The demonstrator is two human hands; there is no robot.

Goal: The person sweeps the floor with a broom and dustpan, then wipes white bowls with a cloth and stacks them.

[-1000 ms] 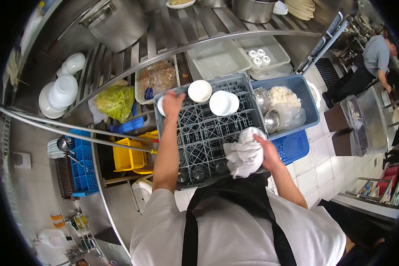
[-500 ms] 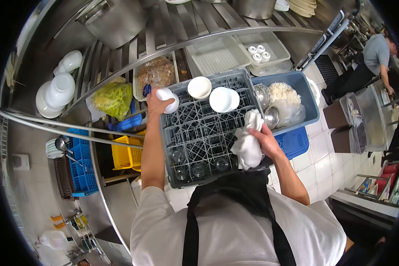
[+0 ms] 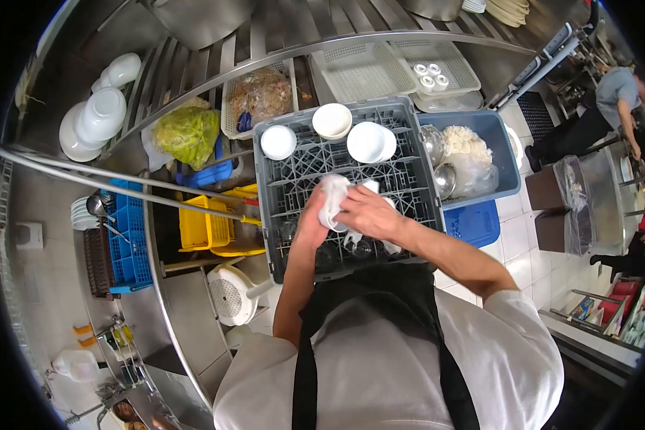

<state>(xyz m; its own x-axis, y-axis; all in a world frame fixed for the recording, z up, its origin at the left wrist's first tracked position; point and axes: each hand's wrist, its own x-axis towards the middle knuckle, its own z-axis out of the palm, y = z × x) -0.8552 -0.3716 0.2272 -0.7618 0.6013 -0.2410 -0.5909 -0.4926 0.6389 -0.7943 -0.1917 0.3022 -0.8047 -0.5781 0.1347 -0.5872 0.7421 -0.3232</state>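
Above the middle of the grey dish rack (image 3: 428, 193), my left hand (image 3: 310, 223) is closed on something white, partly wrapped in the white cloth (image 3: 335, 201). My right hand (image 3: 371, 213) presses the cloth against it from the right, its fingers curled over the cloth. Loose folds of cloth hang below the right hand. White bowls stand along the rack's far side: one at the left corner (image 3: 278, 142), a cream one (image 3: 332, 121), and stacked ones at the right (image 3: 366, 142). Glasses (image 3: 362, 248) sit in the near compartments, partly hidden by my arms.
A blue-grey tub (image 3: 507, 154) with bagged food adjoins the rack's right side. Beyond the rack are perforated trays (image 3: 365, 68) and a metal shelf rail. Yellow baskets (image 3: 202, 226) and a metal rail lie left. A co-worker (image 3: 613, 104) stands at the far right.
My left hand has moved from the rack's far left corner to its middle. My right hand has brought the cloth left to meet it. A white bowl now stands at the far left corner.
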